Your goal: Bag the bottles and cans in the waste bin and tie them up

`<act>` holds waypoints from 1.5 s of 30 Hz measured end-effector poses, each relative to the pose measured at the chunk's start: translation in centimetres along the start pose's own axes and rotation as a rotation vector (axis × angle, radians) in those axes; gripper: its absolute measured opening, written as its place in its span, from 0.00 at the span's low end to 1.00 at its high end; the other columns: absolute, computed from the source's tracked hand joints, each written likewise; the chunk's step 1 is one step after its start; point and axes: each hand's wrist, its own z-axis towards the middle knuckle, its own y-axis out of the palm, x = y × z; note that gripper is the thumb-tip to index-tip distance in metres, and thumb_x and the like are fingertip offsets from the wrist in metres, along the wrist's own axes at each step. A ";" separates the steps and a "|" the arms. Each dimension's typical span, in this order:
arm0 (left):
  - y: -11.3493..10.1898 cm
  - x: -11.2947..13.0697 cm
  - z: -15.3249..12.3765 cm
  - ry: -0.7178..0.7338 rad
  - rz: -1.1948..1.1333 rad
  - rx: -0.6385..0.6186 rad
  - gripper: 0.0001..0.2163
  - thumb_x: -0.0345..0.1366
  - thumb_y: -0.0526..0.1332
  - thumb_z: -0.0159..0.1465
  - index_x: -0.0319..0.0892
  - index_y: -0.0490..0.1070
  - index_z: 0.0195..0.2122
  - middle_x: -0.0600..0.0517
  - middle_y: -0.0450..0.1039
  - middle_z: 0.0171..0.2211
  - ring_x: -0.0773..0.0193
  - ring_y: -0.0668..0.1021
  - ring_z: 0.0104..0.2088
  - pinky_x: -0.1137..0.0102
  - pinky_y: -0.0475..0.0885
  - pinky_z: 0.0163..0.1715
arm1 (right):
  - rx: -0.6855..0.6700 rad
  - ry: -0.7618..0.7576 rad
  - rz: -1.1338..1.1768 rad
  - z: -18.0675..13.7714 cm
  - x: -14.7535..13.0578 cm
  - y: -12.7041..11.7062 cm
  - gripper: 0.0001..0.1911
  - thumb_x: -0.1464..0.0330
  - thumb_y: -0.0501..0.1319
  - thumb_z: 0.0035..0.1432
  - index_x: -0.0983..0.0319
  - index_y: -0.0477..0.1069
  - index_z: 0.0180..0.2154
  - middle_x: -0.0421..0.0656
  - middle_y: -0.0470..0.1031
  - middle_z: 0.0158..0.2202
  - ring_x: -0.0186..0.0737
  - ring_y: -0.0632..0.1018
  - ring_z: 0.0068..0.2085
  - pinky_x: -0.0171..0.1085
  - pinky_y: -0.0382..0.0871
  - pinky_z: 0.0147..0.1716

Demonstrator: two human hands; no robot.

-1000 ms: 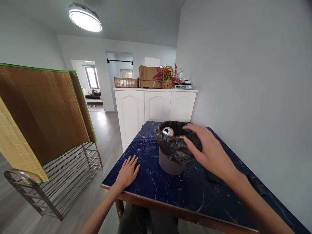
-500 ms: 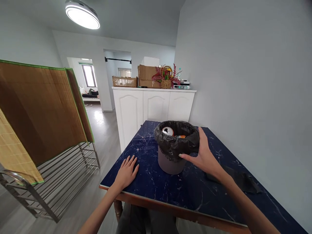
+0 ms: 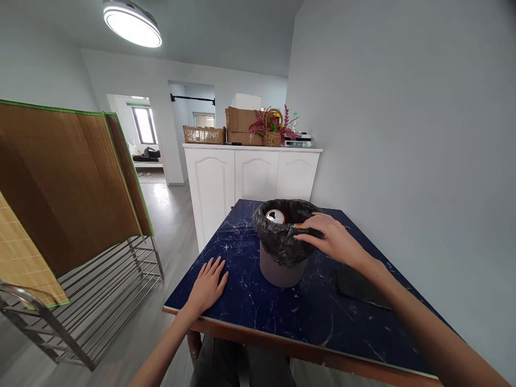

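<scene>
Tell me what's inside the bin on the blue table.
Inside the bin, lined with a black bag, a can shows its silver top; beside it, part of an orange item shows. The bag's front rim and the right hand cover whatever lies deeper.

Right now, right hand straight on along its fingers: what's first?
The black bag lining the bin; the right hand seems to be pinching its edge. Past that, probably the silver-topped can, though depth is unclear.

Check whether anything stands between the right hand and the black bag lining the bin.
Nothing visible does: the right hand is right at the rim of the black bag, on the right side of the bin.
</scene>
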 end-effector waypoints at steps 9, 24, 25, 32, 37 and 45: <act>-0.1 0.1 0.1 0.004 0.004 0.011 0.27 0.49 0.50 0.77 0.42 0.68 0.71 0.45 0.63 0.73 0.44 0.62 0.75 0.46 0.59 0.73 | -0.083 -0.126 -0.235 0.3 3.5 -2.1 0.19 0.52 0.57 0.75 0.55 0.82 0.48 0.46 0.83 0.43 0.48 0.83 0.43 0.44 0.75 0.42; -0.2 0.0 0.1 0.005 -0.013 0.000 0.28 0.50 0.49 0.77 0.41 0.67 0.71 0.45 0.62 0.74 0.43 0.61 0.75 0.45 0.58 0.73 | -0.239 0.260 -0.484 -2.4 18.0 -6.8 0.24 0.46 0.58 0.69 0.56 0.83 0.44 0.51 0.85 0.48 0.59 0.83 0.47 0.42 0.71 0.33; -0.2 0.0 0.0 0.004 -0.014 0.000 0.28 0.50 0.49 0.77 0.41 0.67 0.71 0.44 0.62 0.74 0.43 0.62 0.75 0.45 0.58 0.73 | -0.237 0.284 -0.490 -2.8 18.6 -7.1 0.23 0.47 0.59 0.68 0.56 0.83 0.44 0.51 0.85 0.48 0.60 0.83 0.47 0.43 0.71 0.34; 0.2 0.0 -0.1 -0.001 -0.019 0.000 0.27 0.50 0.49 0.77 0.43 0.67 0.71 0.45 0.62 0.74 0.44 0.62 0.75 0.46 0.58 0.73 | -0.201 0.389 -0.501 -5.0 20.8 -8.2 0.20 0.50 0.64 0.67 0.58 0.84 0.43 0.55 0.85 0.50 0.60 0.82 0.47 0.44 0.70 0.37; 0.3 0.0 -0.2 -0.004 -0.023 0.004 0.27 0.49 0.49 0.77 0.43 0.67 0.71 0.45 0.62 0.74 0.44 0.62 0.75 0.46 0.58 0.74 | -0.125 0.374 -0.501 -5.5 19.8 -7.7 0.24 0.47 0.60 0.69 0.59 0.83 0.43 0.57 0.84 0.47 0.59 0.82 0.45 0.46 0.69 0.36; 0.4 0.1 -0.3 -0.002 -0.031 0.019 0.26 0.49 0.50 0.77 0.44 0.67 0.71 0.45 0.63 0.74 0.44 0.62 0.75 0.45 0.57 0.74 | 0.199 0.156 -0.302 -9.6 8.9 1.2 0.20 0.53 0.55 0.74 0.55 0.74 0.57 0.52 0.77 0.56 0.57 0.78 0.58 0.54 0.72 0.60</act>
